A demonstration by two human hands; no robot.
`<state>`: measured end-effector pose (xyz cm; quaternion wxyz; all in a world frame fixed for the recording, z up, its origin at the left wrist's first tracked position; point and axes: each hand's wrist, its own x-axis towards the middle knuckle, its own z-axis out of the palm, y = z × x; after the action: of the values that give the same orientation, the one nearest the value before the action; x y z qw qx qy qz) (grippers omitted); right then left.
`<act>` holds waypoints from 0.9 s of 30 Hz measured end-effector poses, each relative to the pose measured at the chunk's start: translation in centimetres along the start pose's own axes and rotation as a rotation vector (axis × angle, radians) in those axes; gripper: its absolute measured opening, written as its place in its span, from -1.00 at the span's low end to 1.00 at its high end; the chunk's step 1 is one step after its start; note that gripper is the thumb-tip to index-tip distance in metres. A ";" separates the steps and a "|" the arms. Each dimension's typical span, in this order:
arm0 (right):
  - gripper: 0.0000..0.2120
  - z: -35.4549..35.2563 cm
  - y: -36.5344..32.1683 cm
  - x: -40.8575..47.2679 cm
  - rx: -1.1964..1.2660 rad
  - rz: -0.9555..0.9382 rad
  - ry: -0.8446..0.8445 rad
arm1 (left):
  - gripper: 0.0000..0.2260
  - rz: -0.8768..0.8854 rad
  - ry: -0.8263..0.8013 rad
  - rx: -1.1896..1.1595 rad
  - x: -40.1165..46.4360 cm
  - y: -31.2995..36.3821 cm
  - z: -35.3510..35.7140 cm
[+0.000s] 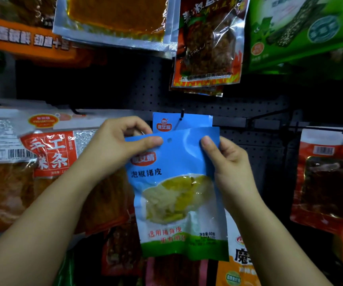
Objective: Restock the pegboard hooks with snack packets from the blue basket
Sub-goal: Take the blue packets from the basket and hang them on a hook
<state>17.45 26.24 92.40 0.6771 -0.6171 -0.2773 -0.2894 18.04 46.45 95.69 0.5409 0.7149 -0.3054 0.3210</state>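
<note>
The blue packet [176, 182] is pinched at its top corners by the left hand [117, 145] and right hand [228, 159], just below the hook [182, 115]; the hang hole [169, 139] could be missed if tilted.

The blue packet [179, 195] hung upright, its punched hole just below the hook [182, 115]. Another blue packet [182, 121] already hung on that hook, behind it.
</note>
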 end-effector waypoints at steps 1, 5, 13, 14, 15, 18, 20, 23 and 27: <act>-0.83 -0.2 -0.2 0.0 0.015 -0.019 0.020 | -0.76 -0.025 0.013 -0.096 0.0 0.0 0.0; -0.79 -0.7 -1.2 0.1 0.047 -0.090 0.076 | -0.80 -0.066 0.046 -0.317 -0.2 0.0 0.6; -0.78 -0.7 -2.9 1.1 0.002 -0.145 0.113 | -0.83 0.158 0.197 -0.229 0.6 1.2 1.9; -0.78 -0.7 -3.0 1.3 -0.010 -0.128 0.122 | -0.81 0.178 0.217 -0.221 0.8 1.3 2.0; -0.78 -0.6 -3.1 1.6 -0.021 -0.103 0.133 | -0.81 0.187 0.233 -0.215 1.0 1.5 2.1; -0.67 -0.5 -3.2 2.1 -0.055 -0.064 0.167 | -0.84 0.172 0.257 -0.205 1.5 1.7 2.2; -0.71 -0.5 -3.2 2.3 -0.040 -0.063 0.165 | -0.85 0.161 0.269 -0.185 1.6 1.4 2.2; -0.76 -0.3 -2.9 2.4 -0.050 -0.062 0.153 | -0.86 0.133 0.298 -0.154 1.5 0.9 2.1; -0.76 0.0 -2.1 2.6 -0.064 -0.033 0.166 | -0.86 0.092 0.338 -0.117 1.5 0.1 2.2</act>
<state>17.66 25.92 95.72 0.6729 -0.6076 -0.2209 -0.3596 19.16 44.19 96.43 0.6099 0.6033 -0.2606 0.4428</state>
